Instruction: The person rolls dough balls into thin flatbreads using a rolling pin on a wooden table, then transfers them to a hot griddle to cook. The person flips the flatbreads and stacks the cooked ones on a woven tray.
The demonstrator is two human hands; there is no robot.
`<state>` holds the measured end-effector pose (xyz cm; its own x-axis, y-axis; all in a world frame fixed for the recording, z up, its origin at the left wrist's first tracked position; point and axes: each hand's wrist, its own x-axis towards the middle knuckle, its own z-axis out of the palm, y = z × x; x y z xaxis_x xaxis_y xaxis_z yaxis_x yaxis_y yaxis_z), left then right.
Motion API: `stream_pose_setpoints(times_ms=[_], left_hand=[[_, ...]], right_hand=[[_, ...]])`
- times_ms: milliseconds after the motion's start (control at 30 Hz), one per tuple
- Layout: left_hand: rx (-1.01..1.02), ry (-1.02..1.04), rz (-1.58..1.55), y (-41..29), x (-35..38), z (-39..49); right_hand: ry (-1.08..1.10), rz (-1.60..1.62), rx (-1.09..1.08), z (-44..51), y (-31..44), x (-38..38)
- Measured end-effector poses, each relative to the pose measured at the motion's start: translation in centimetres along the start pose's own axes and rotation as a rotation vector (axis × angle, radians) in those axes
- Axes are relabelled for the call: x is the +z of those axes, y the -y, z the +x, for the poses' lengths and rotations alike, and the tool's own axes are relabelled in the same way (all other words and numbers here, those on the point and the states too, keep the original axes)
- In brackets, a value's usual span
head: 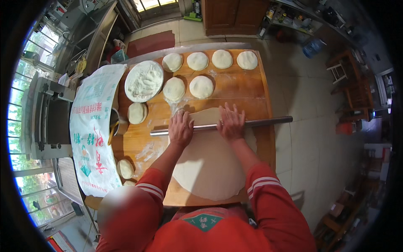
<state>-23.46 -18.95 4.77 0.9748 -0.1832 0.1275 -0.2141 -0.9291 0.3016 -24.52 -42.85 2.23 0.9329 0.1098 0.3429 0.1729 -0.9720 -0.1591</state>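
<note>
A long metal rolling pin point(204, 127) lies crosswise over a large, thin sheet of dough point(211, 167). My left hand point(181, 127) lies over the pin near its left part, fingers pointing forward. Right of the middle, my right hand point(232, 123) lies over the same pin with its fingers somewhat spread. The pin's right end reaches past the edge of the wooden board point(242, 86). The dough's far edge shows ahead of the pin, between my hands. Beyond it sit several thick dough rounds point(201, 87) in two rows.
A white bowl of flour point(144, 82) stands at the back left. Another dough round point(137, 113) sits below it, and one more point(125, 169) lies near the front left. A printed flour sack point(94, 126) drapes over the left side, beside a container point(122, 124) with a handled tool.
</note>
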Motion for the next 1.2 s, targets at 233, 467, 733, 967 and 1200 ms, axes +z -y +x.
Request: stream_pose_setpoints(times_ms=[233, 467, 733, 967, 1200], left_hand=[[-0.199, -0.067, 0.023, -1.0, 1.4, 8.4], [-0.217, 0.003, -0.015, 2.7, -0.4, -6.7], [0.084, 0.421, -0.105, 3.3, -7.3, -27.4], [0.310, 0.309, -0.078, 2.4, -7.9, -16.7], [1.017, 0.552, -0.217, -20.5, 5.3, -8.9]], right_hand=[[-0.052, -0.076, 0.053, 9.2, 0.1, 3.6], [0.074, -0.041, 0.323, -9.4, -4.8, -4.8], [0.450, 0.038, 0.498, -45.8, 2.2, -23.4], [0.689, 0.496, 0.635, -42.5, 7.6, -22.5], [0.665, 0.607, 0.992, -44.6, 1.5, -19.4]])
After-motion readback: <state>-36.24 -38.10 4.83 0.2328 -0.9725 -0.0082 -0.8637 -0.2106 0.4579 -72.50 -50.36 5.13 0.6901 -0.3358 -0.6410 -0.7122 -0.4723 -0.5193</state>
